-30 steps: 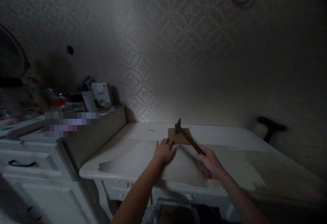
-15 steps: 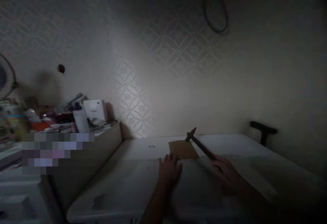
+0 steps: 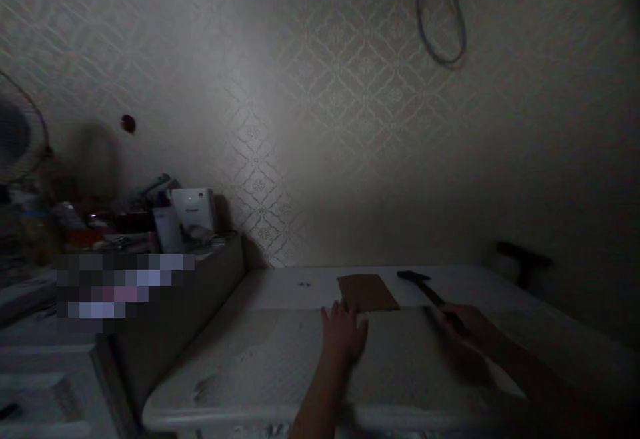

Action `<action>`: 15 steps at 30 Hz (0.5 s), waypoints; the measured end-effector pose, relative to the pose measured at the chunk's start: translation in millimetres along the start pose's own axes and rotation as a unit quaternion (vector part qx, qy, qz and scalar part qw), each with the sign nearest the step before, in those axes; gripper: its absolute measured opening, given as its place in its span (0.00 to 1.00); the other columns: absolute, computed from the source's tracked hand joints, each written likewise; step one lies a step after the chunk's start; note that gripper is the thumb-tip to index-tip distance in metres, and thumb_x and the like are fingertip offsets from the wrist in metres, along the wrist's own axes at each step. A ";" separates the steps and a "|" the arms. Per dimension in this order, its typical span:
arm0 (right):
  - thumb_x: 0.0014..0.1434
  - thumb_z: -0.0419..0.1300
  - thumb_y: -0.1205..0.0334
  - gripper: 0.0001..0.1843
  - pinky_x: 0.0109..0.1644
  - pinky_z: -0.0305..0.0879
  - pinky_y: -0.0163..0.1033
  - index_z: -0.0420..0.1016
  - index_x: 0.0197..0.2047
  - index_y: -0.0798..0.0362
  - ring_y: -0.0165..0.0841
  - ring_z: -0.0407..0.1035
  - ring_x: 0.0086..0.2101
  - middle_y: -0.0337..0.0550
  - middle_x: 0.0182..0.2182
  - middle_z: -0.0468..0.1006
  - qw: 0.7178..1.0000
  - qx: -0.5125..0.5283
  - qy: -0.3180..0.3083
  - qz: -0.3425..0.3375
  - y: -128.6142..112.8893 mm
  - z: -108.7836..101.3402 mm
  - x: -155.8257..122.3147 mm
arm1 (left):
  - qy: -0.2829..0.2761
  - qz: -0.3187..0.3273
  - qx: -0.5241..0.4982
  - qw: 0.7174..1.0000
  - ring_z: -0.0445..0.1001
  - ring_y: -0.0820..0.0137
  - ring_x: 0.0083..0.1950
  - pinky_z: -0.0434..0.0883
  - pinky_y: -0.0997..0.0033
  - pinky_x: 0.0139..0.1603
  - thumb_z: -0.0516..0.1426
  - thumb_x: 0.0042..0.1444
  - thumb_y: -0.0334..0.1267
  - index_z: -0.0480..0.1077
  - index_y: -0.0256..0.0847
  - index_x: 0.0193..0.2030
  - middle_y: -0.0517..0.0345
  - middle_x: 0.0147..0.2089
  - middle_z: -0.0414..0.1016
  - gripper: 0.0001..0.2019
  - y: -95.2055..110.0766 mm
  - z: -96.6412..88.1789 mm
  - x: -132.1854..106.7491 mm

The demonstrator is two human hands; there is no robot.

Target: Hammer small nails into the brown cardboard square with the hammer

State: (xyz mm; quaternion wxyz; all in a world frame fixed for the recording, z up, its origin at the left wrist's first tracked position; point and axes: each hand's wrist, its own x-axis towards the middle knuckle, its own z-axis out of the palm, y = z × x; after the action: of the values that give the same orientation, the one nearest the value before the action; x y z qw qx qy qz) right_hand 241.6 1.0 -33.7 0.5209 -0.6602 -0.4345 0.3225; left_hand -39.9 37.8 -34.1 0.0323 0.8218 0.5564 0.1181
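Note:
A brown cardboard piece (image 3: 369, 291) lies flat on the white tabletop (image 3: 280, 352). My left hand (image 3: 343, 332) rests palm down at its near left edge, fingers spread, the fingertips at the cardboard's border. To the right, my right hand (image 3: 463, 322) is closed around the handle of a hammer (image 3: 430, 292). The hammer's dark head is at the far end, right of the cardboard and apart from it. A few tiny dark bits (image 3: 304, 284) sit on the table left of the cardboard, too small to name.
A cluttered white cabinet (image 3: 175, 305) stands at the left, holding a white box (image 3: 194, 209), a bottle (image 3: 167, 225) and a fan (image 3: 20, 132). The patterned wall (image 3: 350, 125) bounds the table's far edge. A cable loop (image 3: 443, 19) hangs above. A dark T-shaped object (image 3: 525, 259) is at the right.
The hammer in my right hand has moved right, from over the cardboard's far right corner to beside it. My left hand stays at the cardboard. The view has shifted slightly.

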 end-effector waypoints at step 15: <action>0.55 0.53 0.59 0.17 0.37 0.66 0.43 0.81 0.40 0.53 0.42 0.74 0.33 0.51 0.31 0.78 0.877 -0.420 0.077 -0.221 -50.8 3.6 -36.3 | -0.004 0.002 -0.001 1.000 0.51 0.52 0.70 0.47 0.38 0.67 0.40 0.65 0.52 0.53 0.44 0.69 0.45 0.70 0.54 0.29 0.2 0.5 0.6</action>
State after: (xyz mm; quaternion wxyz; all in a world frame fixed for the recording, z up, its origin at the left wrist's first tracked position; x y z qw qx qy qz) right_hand 211.3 -26.5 13.6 0.2840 -0.7263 -0.6224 -0.0661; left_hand -39.4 38.3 -34.4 0.0349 0.8231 0.5549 0.1155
